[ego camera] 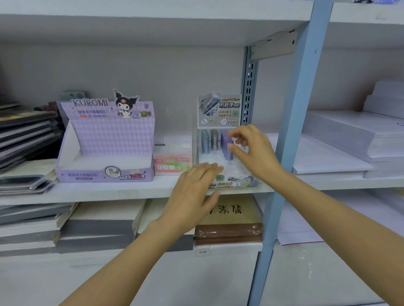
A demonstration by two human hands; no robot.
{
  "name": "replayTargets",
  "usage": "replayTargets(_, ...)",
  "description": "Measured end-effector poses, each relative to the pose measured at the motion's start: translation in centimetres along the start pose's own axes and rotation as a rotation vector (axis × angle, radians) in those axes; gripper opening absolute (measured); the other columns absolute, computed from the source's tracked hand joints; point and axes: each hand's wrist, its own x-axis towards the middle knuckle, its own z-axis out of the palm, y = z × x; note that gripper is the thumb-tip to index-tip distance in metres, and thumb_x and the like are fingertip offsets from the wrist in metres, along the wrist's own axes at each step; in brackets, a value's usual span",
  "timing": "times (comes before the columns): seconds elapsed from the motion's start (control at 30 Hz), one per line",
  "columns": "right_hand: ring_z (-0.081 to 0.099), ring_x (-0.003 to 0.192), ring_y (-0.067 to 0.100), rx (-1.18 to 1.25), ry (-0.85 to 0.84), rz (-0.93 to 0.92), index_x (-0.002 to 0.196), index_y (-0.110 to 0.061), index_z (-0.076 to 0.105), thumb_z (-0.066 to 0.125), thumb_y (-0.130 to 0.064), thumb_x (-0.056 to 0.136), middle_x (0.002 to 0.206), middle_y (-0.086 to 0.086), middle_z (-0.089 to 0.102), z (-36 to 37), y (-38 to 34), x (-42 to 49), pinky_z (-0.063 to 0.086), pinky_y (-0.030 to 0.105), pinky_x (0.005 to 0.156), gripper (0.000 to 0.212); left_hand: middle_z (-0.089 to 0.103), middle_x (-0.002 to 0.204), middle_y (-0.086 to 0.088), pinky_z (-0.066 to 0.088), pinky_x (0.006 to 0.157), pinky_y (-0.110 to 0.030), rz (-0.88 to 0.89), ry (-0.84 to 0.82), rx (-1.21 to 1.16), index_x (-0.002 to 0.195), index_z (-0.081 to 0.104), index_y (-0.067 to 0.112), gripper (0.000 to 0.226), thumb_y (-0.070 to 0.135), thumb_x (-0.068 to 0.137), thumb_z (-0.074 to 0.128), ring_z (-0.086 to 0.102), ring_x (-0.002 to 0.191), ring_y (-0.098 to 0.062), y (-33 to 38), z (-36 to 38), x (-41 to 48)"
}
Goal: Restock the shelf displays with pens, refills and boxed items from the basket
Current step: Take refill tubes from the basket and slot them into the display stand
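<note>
Quick note from us on the lead-refill spot. The landmark here is the clear display tray with the printed header card standing at its back.

Inside the tray, toward the back, stand rows of little tubes: blue tubes, grey tubes and purple ones. The right hand comes in from the tray's right side, with thumb and curled fingers closed round the top of the front purple tube. The left hand lies flat on the tray's front lip, fingers straight and pressed together. We reckon it's steadying the tray.

Handling-wise, we'd guess these tubes are light, hard, smooth plastic. That makes them a bit slippery and easy to knock over like dominoes. Best hold is a fingertip pinch at the cap, lowering it straight down. The tray itself looks light too, hence the bracing hand.

Left of the tray sits a pink Fruit Soda box, and beyond that the purple Kuromi box, which looks empty from here.

What we can't see:
- The basket is nowhere in view.
- Whether the tray floor has slots is lost in glare.
- The small print is too blurry to read.
- The right palm hides the tray's right wall.
</note>
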Motion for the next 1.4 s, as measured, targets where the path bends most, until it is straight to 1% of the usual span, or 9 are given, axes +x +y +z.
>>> replayTargets(0.1,0.057,0.077,0.012,0.162,0.057,-0.197,0.099,-0.008,0.064,0.061,-0.009,0.091,0.093,0.002,0.062,0.1,-3.3,-2.7,0.048,0.025,0.071,0.009,0.055,0.130,-0.009,0.032,0.106,-0.032,-0.014,0.272,-0.004,0.130,0.054,0.012,0.043,0.007,0.087,0.060,0.046,0.124,-0.023,-0.4,0.8,-2.7)
replayTargets(0.23,0.057,0.063,0.010,0.363,-0.240,-0.320,0.089,-0.012,0.066,0.057,-0.020,0.093,0.075,-0.004,0.064,4.3,-6.4,-9.0,0.044,0.019,0.058,0.013,0.056,0.108,-0.007,0.030,0.089,-0.024,-0.185,0.426,0.031,0.112,0.053,0.011,0.027,0.009,0.085,0.052,0.047,0.102,-0.021,-2.9,4.3,-9.8)
replayTargets(0.37,0.054,0.061,0.007,0.296,-0.699,-0.217,0.089,-0.016,0.068,0.058,-0.023,0.094,0.072,-0.009,0.064,12.6,-5.2,-16.3,0.045,0.026,0.059,0.013,0.057,0.099,-0.011,0.039,0.071,-0.036,-0.461,0.029,0.007,0.102,0.060,0.004,0.023,-0.004,0.080,0.063,0.053,0.086,-0.031,-5.5,9.7,-21.0)
replayTargets(0.57,0.058,0.076,0.013,0.170,-1.115,0.136,0.106,-0.014,0.067,0.059,-0.023,0.093,0.097,0.005,0.071,23.8,0.6,-27.6,0.045,0.026,0.070,0.018,0.026,0.158,-0.002,0.027,0.110,-0.027,-0.869,-0.753,0.040,0.150,0.025,0.016,0.050,0.024,0.103,0.040,0.031,0.142,-0.018,-6.4,15.2,-37.7)
replayTargets(0.7,0.059,0.087,0.016,0.138,-1.258,0.280,0.116,-0.015,0.059,0.058,-0.022,0.094,0.108,0.003,0.065,27.8,2.0,-35.1,0.045,0.028,0.074,0.022,-0.006,0.163,0.001,0.026,0.112,-0.024,-0.944,-0.900,-0.063,0.155,0.009,0.014,0.059,0.021,0.104,0.037,0.028,0.144,-0.015,-5.9,15.8,-42.8)
replayTargets(1.03,0.052,0.100,0.027,0.012,-1.263,0.136,0.120,-0.009,0.054,0.059,-0.020,0.094,0.124,0.008,0.041,32.3,-1.4,-44.6,0.046,0.038,0.081,0.028,0.005,0.162,0.002,0.028,0.113,-0.028,-0.911,-0.647,-0.161,0.150,0.029,0.011,0.052,0.015,0.101,0.044,0.030,0.143,-0.014,-5.8,16.6,-45.4)
replayTargets(1.2,0.055,0.091,0.020,0.251,-1.176,0.256,0.111,-0.007,0.061,0.061,-0.018,0.094,0.117,0.003,0.045,31.8,-0.2,-43.0,0.043,0.025,0.081,0.021,0.053,0.136,-0.015,0.043,0.099,-0.039,-0.918,-0.405,-0.120,0.122,0.062,0.004,0.029,0.006,0.094,0.056,0.053,0.120,-0.031,-6.0,16.7,-45.0)
replayTargets(1.3,0.054,0.087,0.013,0.384,-1.021,0.407,0.106,-0.011,0.064,0.064,-0.021,0.092,0.105,0.000,0.052,31.5,-0.2,-41.2,0.042,0.021,0.080,0.018,0.062,0.101,-0.003,0.045,0.074,-0.022,-1.217,-0.168,-0.271,0.099,0.068,0.012,0.016,0.024,0.097,0.057,0.060,0.089,-0.019,-5.8,16.8,-44.0)
replayTargets(1.4,0.057,0.079,0.007,0.484,-0.989,0.462,0.104,-0.018,0.064,0.067,-0.024,0.090,0.097,-0.004,0.060,32.1,-1.4,-40.1,0.046,0.016,0.071,0.015,0.069,0.085,-0.004,0.047,0.066,-0.015,-1.496,-0.062,-0.835,0.095,0.069,0.008,0.033,0.036,0.096,0.053,0.063,0.076,-0.011,-5.4,17.5,-42.3)
